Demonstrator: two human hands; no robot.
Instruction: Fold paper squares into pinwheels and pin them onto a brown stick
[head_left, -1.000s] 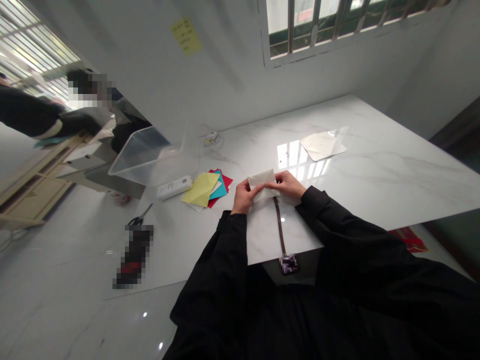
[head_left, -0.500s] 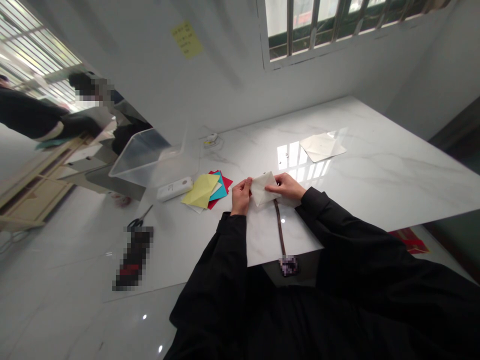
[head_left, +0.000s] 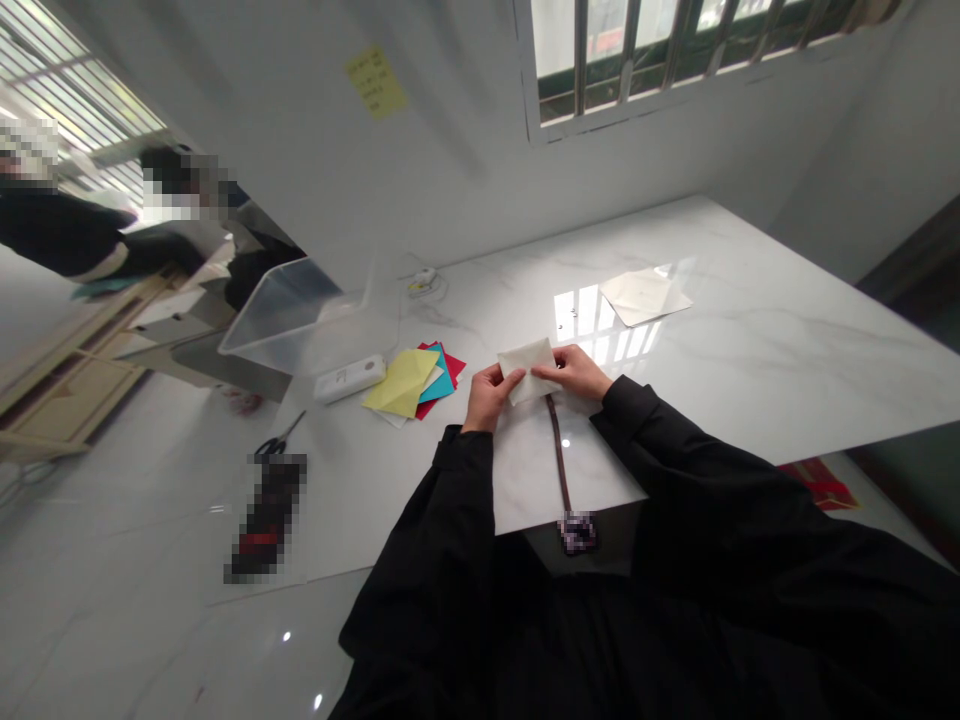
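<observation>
A small piece of off-white folded paper (head_left: 528, 356) is held up over the table between both hands. My left hand (head_left: 490, 393) pinches its left side, the thumb lying across the front and the other fingers behind. On the right side my right hand (head_left: 574, 370) grips it the same way, thumb on the face of the paper. Below the paper a dark brown strap (head_left: 559, 455) runs down to the table's near edge. Left of my hands lies a loose stack of coloured paper, with a yellow sheet (head_left: 403, 383) on top and a blue sheet (head_left: 442, 378) beneath.
On the marble-patterned table (head_left: 780, 330) lies another off-white sheet (head_left: 646, 296) at the back right. Toward the left are a white oblong device (head_left: 351, 379), scissors (head_left: 277, 440), a blurred dark object (head_left: 266, 520) and a clear plastic bin (head_left: 289, 318). People are at the far left.
The paper has turned so its top edge lies flatter. My left thumb has moved from the paper's left edge onto its front, close to my right thumb.
</observation>
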